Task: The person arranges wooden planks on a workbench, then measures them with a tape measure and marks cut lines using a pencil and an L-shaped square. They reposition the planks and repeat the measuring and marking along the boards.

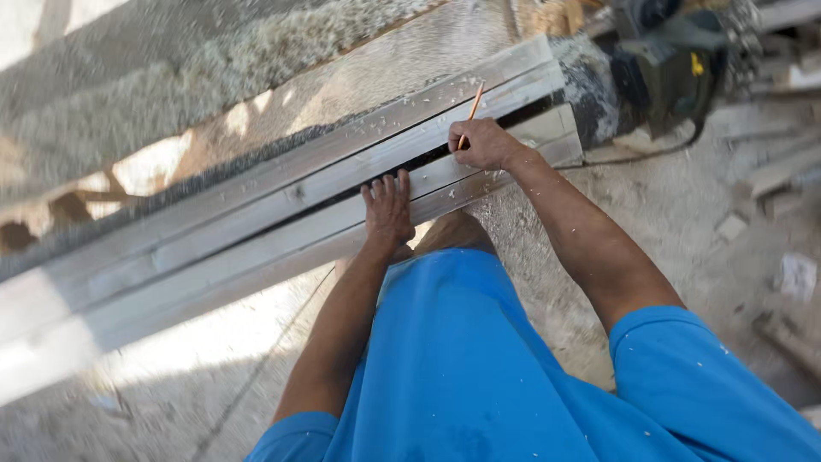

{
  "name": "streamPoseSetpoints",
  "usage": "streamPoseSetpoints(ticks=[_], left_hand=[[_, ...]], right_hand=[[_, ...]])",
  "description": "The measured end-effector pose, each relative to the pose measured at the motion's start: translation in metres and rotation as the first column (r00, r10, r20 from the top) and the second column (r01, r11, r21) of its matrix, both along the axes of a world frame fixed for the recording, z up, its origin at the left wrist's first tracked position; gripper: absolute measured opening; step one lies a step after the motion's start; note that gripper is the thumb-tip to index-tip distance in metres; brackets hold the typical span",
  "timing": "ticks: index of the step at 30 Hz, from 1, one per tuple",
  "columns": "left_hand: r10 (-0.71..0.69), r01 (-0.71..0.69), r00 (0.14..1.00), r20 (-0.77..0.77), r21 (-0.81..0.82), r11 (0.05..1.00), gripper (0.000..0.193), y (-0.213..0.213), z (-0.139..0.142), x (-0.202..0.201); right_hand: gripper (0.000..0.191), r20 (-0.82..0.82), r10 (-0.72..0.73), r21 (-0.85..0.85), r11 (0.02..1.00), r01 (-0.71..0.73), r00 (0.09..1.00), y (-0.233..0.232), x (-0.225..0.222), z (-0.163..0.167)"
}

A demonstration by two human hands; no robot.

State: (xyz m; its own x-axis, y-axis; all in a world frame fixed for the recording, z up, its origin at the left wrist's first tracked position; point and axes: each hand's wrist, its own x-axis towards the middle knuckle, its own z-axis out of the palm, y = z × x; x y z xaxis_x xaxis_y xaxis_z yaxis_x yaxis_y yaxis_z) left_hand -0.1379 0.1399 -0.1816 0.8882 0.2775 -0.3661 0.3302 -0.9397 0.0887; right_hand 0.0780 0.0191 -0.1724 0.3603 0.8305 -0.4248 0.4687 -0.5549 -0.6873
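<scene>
Several long grey wooden planks (256, 231) lie side by side, running from lower left to upper right. My left hand (386, 210) rests flat on the nearest plank, fingers together and pointing away from me. My right hand (483, 144) holds an orange pencil (471, 111) with its tip down at the dark gap between two planks. My knee (453, 233) presses against the edge of the nearest plank, just below both hands.
A dark power tool (676, 68) with a cable sits at the planks' far right end. Sawdust and wood shavings (214, 68) pile up beyond the planks. Scrap wood pieces (778, 171) and a crumpled scrap (797, 275) lie on the dusty ground to the right.
</scene>
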Motion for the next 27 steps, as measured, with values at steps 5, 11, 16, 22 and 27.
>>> streamPoseSetpoints(ticks=[5, 11, 16, 22, 27], left_hand=[[0.068, -0.085, 0.979, -0.194, -0.081, 0.993, 0.116, -0.005, 0.003, -0.005], [0.089, -0.091, 0.988, -0.127, -0.01, 0.996, 0.112, -0.013, 0.015, -0.009], [0.097, -0.096, 0.969, -0.226, 0.015, 0.995, 0.114, -0.015, 0.018, -0.003], [0.107, -0.104, 0.977, -0.186, 0.026, 0.994, 0.112, -0.018, 0.016, -0.003], [0.107, -0.106, 0.971, -0.215, 0.016, 0.994, 0.114, -0.017, 0.012, -0.002]], right_hand=[[0.018, -0.068, 0.235, 0.036, 0.972, -0.233, 0.97, 0.017, 0.005, -0.004], [0.017, -0.111, 0.299, -0.003, 0.954, -0.301, 0.948, 0.02, -0.001, -0.001], [0.017, -0.1, 0.307, 0.049, 0.951, -0.304, 0.946, 0.022, -0.003, -0.004], [0.012, -0.036, 0.375, -0.058, 0.925, -0.377, 0.926, -0.011, 0.037, -0.01], [0.016, -0.019, 0.331, -0.176, 0.928, -0.329, 0.944, -0.035, 0.061, -0.011]])
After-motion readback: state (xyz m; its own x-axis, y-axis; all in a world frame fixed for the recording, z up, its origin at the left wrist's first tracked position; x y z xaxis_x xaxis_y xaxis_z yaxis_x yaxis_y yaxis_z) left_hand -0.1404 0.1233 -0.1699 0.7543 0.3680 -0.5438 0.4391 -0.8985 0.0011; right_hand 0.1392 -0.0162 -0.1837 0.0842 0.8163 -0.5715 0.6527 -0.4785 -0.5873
